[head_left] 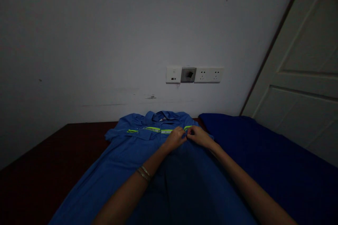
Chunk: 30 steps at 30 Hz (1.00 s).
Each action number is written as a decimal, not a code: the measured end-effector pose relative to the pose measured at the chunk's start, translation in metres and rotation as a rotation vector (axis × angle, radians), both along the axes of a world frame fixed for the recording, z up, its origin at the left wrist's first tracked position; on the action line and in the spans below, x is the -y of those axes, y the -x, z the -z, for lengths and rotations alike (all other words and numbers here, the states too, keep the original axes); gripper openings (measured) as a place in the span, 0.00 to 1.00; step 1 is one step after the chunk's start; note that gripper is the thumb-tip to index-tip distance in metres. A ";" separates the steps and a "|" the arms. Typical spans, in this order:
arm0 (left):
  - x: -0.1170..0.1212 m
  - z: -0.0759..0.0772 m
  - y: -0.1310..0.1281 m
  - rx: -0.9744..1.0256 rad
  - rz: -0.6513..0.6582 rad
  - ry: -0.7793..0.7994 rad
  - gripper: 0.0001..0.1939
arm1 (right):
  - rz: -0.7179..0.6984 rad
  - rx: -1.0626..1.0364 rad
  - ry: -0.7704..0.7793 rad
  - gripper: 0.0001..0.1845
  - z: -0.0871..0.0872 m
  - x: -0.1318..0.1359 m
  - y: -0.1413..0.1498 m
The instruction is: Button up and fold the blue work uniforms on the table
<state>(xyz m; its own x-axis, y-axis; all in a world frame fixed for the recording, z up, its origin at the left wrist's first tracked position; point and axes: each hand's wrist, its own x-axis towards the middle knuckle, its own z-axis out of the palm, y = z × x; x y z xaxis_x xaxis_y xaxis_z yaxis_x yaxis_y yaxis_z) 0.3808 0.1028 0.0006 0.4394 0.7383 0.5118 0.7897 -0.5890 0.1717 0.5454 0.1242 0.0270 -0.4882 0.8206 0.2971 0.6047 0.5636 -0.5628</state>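
Observation:
A blue short-sleeved work shirt (118, 165) with yellow-green reflective strips lies spread out, its collar toward the wall. My left hand (175, 138) and my right hand (198, 136) meet over the chest on the right side, close to the reflective strip. Both have their fingers pinched together on the shirt's cloth, around the chest pocket area. Exactly which fold or fastening they hold is too small and dark to make out. Two bracelets (144, 173) circle my left wrist.
The shirt rests on a dark red-brown surface (66, 158). Dark blue cloth (253, 154) covers the right side. Behind stands a pale wall with a row of sockets (208, 75); a panelled door (306, 77) is at the right.

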 end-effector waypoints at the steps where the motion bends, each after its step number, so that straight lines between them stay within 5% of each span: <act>1: 0.000 -0.001 0.000 -0.001 -0.001 0.001 0.04 | 0.005 0.010 -0.011 0.05 0.001 -0.001 0.000; 18: 0.001 -0.005 0.000 -0.009 -0.019 -0.003 0.06 | 0.003 0.094 -0.113 0.07 -0.006 0.003 -0.006; 30: -0.002 -0.002 -0.002 0.074 -0.058 -0.014 0.06 | 0.045 0.240 -0.321 0.07 -0.018 0.019 -0.002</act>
